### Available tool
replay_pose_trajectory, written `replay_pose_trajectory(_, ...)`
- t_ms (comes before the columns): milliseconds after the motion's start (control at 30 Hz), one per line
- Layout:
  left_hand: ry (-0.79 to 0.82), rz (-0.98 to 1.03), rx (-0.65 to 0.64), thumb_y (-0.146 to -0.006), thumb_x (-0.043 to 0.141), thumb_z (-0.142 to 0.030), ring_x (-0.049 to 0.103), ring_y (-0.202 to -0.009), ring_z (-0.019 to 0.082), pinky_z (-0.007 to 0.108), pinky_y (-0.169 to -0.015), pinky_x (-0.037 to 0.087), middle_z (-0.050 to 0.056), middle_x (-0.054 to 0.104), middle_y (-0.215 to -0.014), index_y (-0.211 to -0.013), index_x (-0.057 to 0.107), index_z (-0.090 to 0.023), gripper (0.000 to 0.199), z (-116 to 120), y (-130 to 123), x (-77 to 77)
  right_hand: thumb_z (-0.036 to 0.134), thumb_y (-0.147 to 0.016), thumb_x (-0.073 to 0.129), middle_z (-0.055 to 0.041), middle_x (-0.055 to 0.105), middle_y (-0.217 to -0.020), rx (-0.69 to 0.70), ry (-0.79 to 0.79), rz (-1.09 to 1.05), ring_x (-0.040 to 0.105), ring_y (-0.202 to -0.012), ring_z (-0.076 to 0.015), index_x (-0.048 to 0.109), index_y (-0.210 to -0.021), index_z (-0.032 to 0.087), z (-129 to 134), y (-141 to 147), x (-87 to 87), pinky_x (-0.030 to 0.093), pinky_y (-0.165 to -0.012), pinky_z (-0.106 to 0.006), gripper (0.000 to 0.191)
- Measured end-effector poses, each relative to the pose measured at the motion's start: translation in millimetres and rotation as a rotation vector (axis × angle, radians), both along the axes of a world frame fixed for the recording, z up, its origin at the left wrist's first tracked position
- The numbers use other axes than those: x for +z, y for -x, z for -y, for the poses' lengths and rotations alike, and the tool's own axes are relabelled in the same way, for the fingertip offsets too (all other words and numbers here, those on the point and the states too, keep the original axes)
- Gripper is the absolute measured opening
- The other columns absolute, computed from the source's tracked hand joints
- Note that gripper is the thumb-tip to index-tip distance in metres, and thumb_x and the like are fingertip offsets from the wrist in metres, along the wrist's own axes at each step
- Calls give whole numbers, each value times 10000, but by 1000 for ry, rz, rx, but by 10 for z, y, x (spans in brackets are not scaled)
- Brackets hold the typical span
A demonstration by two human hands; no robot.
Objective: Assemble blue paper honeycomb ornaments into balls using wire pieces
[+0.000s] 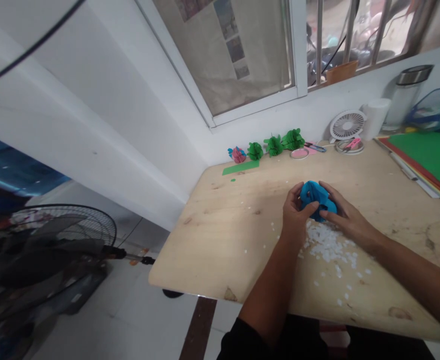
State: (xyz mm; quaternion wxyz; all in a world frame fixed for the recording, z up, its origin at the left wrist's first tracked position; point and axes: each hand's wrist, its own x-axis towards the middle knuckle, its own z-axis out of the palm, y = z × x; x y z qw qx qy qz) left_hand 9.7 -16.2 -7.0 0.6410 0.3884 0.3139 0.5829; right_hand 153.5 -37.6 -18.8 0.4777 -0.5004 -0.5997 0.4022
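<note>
Between my two hands is a blue folded-paper piece point(319, 192), rounded, with several layers fanning out. My left hand point(295, 207) grips its left side, thumb pressed on the front. On the other side my right hand point(342, 212) holds it with the fingers behind and the thumb at the lower front. Small white paper bits point(328, 242) lie heaped and scattered on the wooden table point(212, 235) just below the hands. Along the wall stand several finished-looking paper figures: a pink and blue one point(238, 155) and green ones point(274, 145).
A green paper strip point(241, 167) lies before the figures. Farther right are scissors point(315, 147), tape rolls point(350, 146), a small white fan point(347, 125), a glass bottle point(407, 97) and stacked coloured paper point(430, 155). A large floor fan point(66, 240) stands left of the table.
</note>
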Motion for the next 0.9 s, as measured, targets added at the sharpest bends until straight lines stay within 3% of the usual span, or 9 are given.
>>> replay_pose_trajectory(400,-41,-27,2,-597,839,-252,627,-986,201,350,-919,473,44,672,-1152,-1159,634,-249,598,-7,27,-20,571,-815,664,-59,459,-1577,7,65,-63,350,-1475,-375,390,-1540,345,-35,-38,-95,368,-1155,-541,807)
replay_pose_trajectory(633,-70,-139,76,-604,707,-114,612,-975,200,331,-896,472,36,671,-1115,-1184,630,-250,600,49,1,23,580,-836,649,-49,409,-1610,20,-42,51,376,-1463,-369,370,-1551,343,-15,-24,-113,345,-1176,-529,804)
replay_pose_trajectory(900,24,24,120,-607,668,-113,629,-965,185,319,-895,471,30,683,-1075,-1128,652,-241,536,62,-26,15,578,-867,624,-13,417,-1606,-12,3,-40,315,-1501,-317,420,-1519,353,-6,-6,-70,266,-1224,-492,720)
